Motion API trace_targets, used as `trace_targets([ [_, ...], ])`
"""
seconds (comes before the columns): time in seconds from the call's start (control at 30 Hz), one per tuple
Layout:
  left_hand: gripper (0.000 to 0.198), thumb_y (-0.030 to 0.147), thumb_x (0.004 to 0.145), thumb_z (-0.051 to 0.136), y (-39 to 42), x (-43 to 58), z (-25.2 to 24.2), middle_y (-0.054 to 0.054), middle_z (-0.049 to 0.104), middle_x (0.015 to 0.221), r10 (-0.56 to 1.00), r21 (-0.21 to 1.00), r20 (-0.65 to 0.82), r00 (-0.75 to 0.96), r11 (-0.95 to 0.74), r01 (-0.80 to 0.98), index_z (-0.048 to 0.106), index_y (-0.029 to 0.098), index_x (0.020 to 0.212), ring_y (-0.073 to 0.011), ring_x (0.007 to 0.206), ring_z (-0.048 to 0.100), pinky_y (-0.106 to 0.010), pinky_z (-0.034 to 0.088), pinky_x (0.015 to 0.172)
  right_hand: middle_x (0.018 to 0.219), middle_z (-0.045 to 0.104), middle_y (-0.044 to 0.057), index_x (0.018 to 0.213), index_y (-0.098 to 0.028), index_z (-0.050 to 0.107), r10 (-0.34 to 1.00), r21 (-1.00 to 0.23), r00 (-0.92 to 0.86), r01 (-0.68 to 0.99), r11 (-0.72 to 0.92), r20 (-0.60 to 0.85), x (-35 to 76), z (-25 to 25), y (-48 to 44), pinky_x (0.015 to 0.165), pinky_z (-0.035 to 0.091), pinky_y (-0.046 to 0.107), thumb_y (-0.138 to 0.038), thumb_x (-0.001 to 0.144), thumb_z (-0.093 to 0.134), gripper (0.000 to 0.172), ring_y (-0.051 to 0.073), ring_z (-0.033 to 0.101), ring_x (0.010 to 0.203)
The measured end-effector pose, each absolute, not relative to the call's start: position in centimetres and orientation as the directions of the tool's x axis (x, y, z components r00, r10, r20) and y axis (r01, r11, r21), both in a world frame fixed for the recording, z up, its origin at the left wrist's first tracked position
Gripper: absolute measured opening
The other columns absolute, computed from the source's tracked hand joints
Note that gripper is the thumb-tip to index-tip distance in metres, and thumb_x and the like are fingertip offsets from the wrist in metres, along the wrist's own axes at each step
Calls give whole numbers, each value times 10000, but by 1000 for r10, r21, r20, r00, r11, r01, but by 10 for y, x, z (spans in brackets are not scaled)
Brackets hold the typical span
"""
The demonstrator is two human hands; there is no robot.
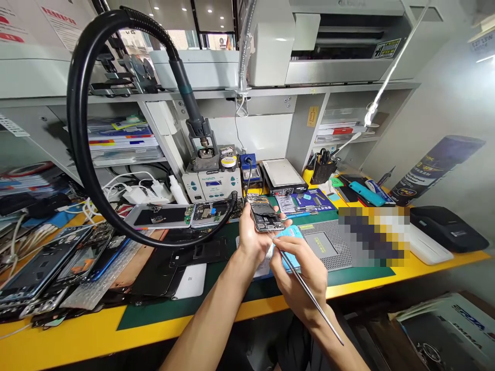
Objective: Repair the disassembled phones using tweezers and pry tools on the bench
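In my left hand (251,234) I hold a smartphone (266,212) with its back off, the inner parts facing up. The fingers wrap around its edges, above the green work mat (224,309). My right hand (301,268) pinches a long thin pair of metal tweezers (305,291). Their tips reach the lower edge of the phone; whether they touch a part there is too small to tell. Under the hands lies a light blue item (292,234), partly covered by the right hand.
A hot-air station (212,184) with a thick black hose (73,103) looping forward stands behind. Opened phones (38,263) pile up at left. A perforated grey mat (328,245) lies right of my hands. A spray can (433,170) and black case (448,229) stand far right.
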State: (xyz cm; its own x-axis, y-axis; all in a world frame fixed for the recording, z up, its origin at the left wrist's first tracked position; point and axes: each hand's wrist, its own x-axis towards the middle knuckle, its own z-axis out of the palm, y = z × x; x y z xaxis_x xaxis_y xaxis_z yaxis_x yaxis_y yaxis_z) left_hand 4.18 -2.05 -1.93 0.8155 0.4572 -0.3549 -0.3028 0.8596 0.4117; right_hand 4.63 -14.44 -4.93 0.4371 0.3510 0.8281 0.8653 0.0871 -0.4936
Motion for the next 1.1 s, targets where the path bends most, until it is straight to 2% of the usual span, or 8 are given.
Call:
trace_targets([
  [0.17,522,508,998,333,-20,41,-14,-110,680,714,440,370,-363,821,877,-307,669,127,875,-294,797,715,-554,578,855,972,720,82,1026,-182,666,403,-519,445,850,93,800,45,-50,-146,791,584,286,-47,883,640,198,169,706,887],
  [0.3,524,504,1004,323,-15,42,-17,-95,660,681,413,330,-375,830,896,-296,654,121,872,-264,703,693,-554,586,817,933,743,55,1055,-195,696,482,-620,500,775,123,719,44,-54,-149,743,591,272,-95,925,629,177,156,714,811],
  [0.4,511,506,1001,335,-14,42,-18,-101,665,693,396,310,-383,835,906,-288,648,117,889,-247,646,672,-562,585,796,961,756,58,1054,-202,725,472,-698,563,694,177,679,43,-57,-149,777,609,301,-121,936,631,171,177,726,842],
  [0.5,505,506,995,350,-14,43,-21,-123,679,728,383,298,-387,839,913,-279,652,111,908,-266,687,687,-572,582,794,1010,753,69,1075,-207,734,451,-734,596,635,240,664,43,-60,-148,810,620,326,-113,926,643,198,196,727,891],
  [0.63,502,500,998,351,-13,44,-25,-158,713,830,377,298,-390,840,915,-273,663,107,966,-283,769,711,-560,585,800,1039,736,63,1115,-232,725,410,-673,551,689,269,727,42,-63,-149,816,621,303,-49,896,644,296,190,721,925],
  [0.8,477,493,994,375,-12,44,-26,-153,720,859,392,301,-371,842,909,-290,663,114,1000,-282,795,715,-545,590,806,1028,723,59,1138,-233,721,400,-586,476,780,219,783,40,-61,-151,809,614,263,-12,886,624,349,169,720,914],
  [0.93,484,495,994,368,-13,42,-25,-135,700,786,398,300,-357,845,906,-300,663,113,957,-292,810,715,-544,588,817,1035,709,68,1144,-221,719,441,-580,457,790,198,773,39,-57,-155,819,609,268,-16,893,610,342,172,714,923],
  [1.1,473,494,993,382,-15,41,-24,-159,725,896,404,308,-341,849,901,-305,659,111,974,-279,815,717,-523,594,816,999,706,73,1103,-208,727,464,-596,461,778,199,756,40,-53,-154,803,602,262,-27,902,606,296,164,711,899],
])
